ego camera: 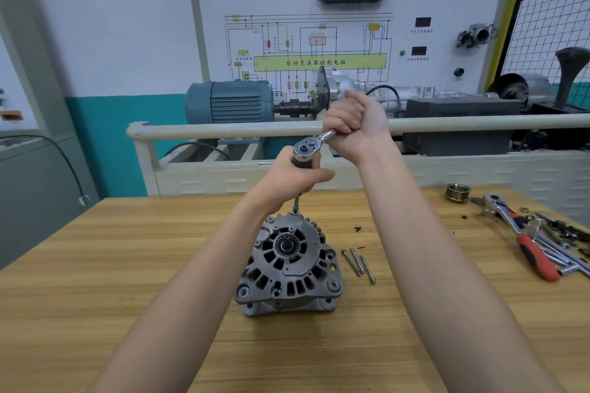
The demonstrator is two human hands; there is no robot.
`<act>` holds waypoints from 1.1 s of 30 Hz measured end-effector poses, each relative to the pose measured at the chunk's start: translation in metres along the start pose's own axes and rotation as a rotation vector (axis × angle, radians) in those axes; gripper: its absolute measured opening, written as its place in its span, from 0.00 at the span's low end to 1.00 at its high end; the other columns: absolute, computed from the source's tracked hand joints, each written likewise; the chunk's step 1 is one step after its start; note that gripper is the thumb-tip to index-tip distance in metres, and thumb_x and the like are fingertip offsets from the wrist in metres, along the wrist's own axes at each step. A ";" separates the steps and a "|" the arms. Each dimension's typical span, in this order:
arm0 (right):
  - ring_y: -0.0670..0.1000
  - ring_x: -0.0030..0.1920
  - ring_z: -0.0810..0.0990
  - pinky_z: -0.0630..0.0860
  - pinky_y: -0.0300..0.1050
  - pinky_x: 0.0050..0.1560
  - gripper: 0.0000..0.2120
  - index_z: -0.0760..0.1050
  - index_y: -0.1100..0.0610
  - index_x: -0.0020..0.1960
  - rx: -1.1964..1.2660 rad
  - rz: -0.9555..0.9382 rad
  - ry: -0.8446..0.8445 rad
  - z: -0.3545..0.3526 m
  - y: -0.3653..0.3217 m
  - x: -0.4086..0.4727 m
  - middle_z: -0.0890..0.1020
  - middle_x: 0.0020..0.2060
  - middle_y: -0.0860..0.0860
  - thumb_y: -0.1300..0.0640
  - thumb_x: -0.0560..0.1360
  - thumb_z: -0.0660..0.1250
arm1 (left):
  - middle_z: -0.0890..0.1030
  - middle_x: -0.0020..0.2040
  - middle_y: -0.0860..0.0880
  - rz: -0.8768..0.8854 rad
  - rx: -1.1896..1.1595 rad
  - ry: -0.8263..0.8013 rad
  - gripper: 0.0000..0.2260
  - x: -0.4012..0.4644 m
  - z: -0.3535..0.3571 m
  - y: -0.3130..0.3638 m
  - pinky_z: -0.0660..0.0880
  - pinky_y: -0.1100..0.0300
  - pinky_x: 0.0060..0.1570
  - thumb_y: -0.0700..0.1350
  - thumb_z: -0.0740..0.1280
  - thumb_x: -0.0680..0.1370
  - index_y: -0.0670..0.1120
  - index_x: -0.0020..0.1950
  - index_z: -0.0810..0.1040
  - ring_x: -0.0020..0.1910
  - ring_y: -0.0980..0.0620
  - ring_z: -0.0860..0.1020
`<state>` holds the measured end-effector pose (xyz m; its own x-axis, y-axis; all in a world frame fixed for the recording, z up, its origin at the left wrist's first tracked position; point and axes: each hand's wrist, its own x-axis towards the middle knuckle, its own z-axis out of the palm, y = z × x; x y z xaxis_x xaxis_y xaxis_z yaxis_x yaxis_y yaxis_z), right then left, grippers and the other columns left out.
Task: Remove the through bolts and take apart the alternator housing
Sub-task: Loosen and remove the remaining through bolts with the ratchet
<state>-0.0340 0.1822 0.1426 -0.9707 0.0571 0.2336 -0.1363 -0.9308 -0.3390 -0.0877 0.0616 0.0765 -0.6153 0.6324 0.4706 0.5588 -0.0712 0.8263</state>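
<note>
Alternator (289,268) upright mid-bench, three freed bolts (358,262) at its 3 o'clock; our left hand (295,177) wraps the extension, right hand (352,128) fists the ratchet (311,144) handle; tilt it and the socket may slip, rounding the bolt.

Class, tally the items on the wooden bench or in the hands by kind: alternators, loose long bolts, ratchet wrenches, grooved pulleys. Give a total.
Alternators: 1
Loose long bolts: 3
Ratchet wrenches: 2
Grooved pulleys: 1
Total: 7

One alternator (289,265), three loose through bolts (358,262), two ratchets (314,141), one pulley (457,192), two hands (297,177).
</note>
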 end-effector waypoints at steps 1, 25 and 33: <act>0.44 0.14 0.56 0.51 0.35 0.17 0.27 0.58 0.54 0.23 0.030 -0.070 0.027 -0.002 0.002 -0.005 0.59 0.16 0.46 0.58 0.80 0.54 | 0.64 0.20 0.53 -0.002 -0.003 0.056 0.22 0.000 0.002 -0.001 0.60 0.66 0.24 0.33 0.69 0.72 0.47 0.23 0.65 0.21 0.55 0.61; 0.45 0.15 0.56 0.52 0.34 0.17 0.24 0.58 0.53 0.25 0.091 -0.191 0.056 -0.004 0.007 -0.002 0.58 0.17 0.46 0.57 0.81 0.54 | 0.62 0.21 0.52 -0.038 -0.115 0.120 0.22 0.007 0.000 -0.001 0.59 0.65 0.26 0.30 0.67 0.72 0.48 0.23 0.65 0.22 0.53 0.60; 0.47 0.20 0.56 0.59 0.38 0.21 0.27 0.59 0.53 0.22 0.074 -0.639 0.132 -0.014 0.033 -0.044 0.58 0.19 0.47 0.60 0.80 0.53 | 0.64 0.24 0.52 -0.054 0.002 0.372 0.14 0.011 0.018 -0.001 0.60 0.63 0.25 0.33 0.68 0.69 0.44 0.29 0.67 0.24 0.56 0.60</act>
<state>0.0015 0.1536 0.1082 -0.7195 0.6466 0.2533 -0.6850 -0.7209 -0.1057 -0.0847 0.0826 0.0749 -0.8036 0.3121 0.5068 0.5208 -0.0437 0.8526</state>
